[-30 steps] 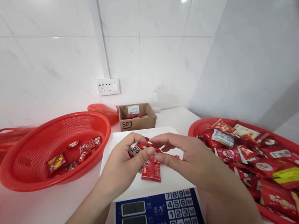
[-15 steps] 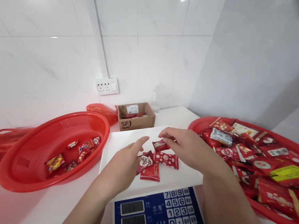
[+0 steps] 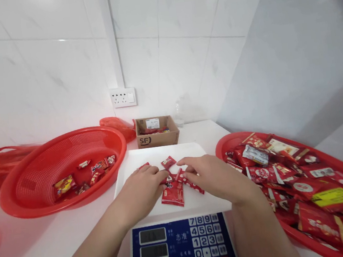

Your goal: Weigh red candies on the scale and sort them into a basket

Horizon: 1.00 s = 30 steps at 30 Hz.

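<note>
Left hand [image 3: 144, 191] has lowered among red packets [image 3: 172, 196] on the scale [image 3: 183, 249], grip hidden; right hand [image 3: 215, 178], fingers parted, overlaps one.

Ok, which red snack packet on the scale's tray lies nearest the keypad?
The wide packet with its crimped edge facing the keypad; the other packets visible on the tray lie farther back.

Marbled white tiles [image 3: 67, 83] back a white table [image 3: 47, 241].
</note>
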Each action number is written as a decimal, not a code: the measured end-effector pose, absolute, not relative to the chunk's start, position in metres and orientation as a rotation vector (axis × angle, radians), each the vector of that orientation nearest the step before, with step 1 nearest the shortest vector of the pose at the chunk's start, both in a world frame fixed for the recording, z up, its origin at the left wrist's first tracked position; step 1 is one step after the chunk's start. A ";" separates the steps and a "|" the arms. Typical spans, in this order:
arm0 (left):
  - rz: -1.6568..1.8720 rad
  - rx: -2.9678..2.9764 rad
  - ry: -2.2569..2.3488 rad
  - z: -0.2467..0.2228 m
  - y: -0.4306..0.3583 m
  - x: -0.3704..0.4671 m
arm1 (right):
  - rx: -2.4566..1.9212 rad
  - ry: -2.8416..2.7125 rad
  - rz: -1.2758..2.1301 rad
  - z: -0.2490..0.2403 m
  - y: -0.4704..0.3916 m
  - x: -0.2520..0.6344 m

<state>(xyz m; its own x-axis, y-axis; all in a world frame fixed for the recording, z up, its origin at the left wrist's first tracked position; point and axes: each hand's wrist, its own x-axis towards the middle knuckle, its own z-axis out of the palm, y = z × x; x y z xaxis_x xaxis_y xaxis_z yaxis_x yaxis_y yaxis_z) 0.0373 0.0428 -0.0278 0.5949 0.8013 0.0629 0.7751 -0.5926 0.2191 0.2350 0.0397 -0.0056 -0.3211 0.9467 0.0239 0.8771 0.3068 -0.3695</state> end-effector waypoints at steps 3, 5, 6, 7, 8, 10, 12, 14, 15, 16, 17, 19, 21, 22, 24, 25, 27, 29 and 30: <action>0.195 2.585 1.423 -0.030 0.044 0.037 | -1.626 -2.352 0.437 -0.010 0.045 0.236; 0.200 2.546 1.439 -0.029 0.043 0.038 | -1.584 -2.377 0.451 -0.012 0.046 0.238; 0.218 2.532 1.433 -0.028 0.042 0.038 | -1.556 -2.387 0.459 -0.013 0.047 0.238; 0.248 2.521 1.419 -0.028 0.042 0.038 | -1.532 -2.392 0.468 -0.013 0.047 0.239; 0.282 2.513 1.399 -0.028 0.042 0.038 | -1.513 -2.393 0.479 -0.014 0.047 0.240; 0.328 2.503 1.347 -0.029 0.042 0.038 | -1.498 -2.391 0.495 -0.015 0.048 0.239; 0.343 2.500 1.289 -0.031 0.044 0.038 | -1.510 -2.395 0.489 -0.016 0.051 0.237; 0.350 2.511 1.244 -0.033 0.045 0.037 | -1.557 -2.376 0.442 -0.018 0.053 0.233; 0.358 2.529 1.233 -0.034 0.045 0.037 | -1.587 -2.353 0.412 -0.018 0.053 0.232; 0.373 2.558 1.226 -0.033 0.045 0.036 | -1.611 -2.320 0.385 -0.018 0.053 0.231; 0.401 2.588 1.228 -0.032 0.044 0.035 | -1.624 -2.277 0.366 -0.017 0.051 0.232; 0.502 2.599 1.272 -0.028 0.042 0.032 | -1.618 -2.160 0.337 -0.014 0.044 0.239; 0.651 2.524 1.349 -0.021 0.039 0.029 | -1.632 -2.012 0.286 -0.011 0.033 0.254; 0.729 2.470 1.387 -0.017 0.036 0.027 | -1.672 -1.955 0.250 -0.010 0.028 0.264; 0.872 2.394 1.427 -0.011 0.031 0.023 | -1.815 -1.902 0.189 -0.008 0.017 0.285; 0.930 2.375 1.430 -0.008 0.028 0.021 | -1.909 -1.913 0.182 -0.008 0.013 0.296; 1.006 2.354 1.402 -0.005 0.021 0.018 | -2.041 -1.962 0.220 -0.012 0.006 0.314; 1.051 2.359 1.338 -0.005 0.016 0.016 | -2.113 -2.033 0.310 -0.018 0.004 0.327; 1.068 2.368 1.302 -0.005 0.013 0.016 | -2.138 -2.066 0.356 -0.023 0.003 0.331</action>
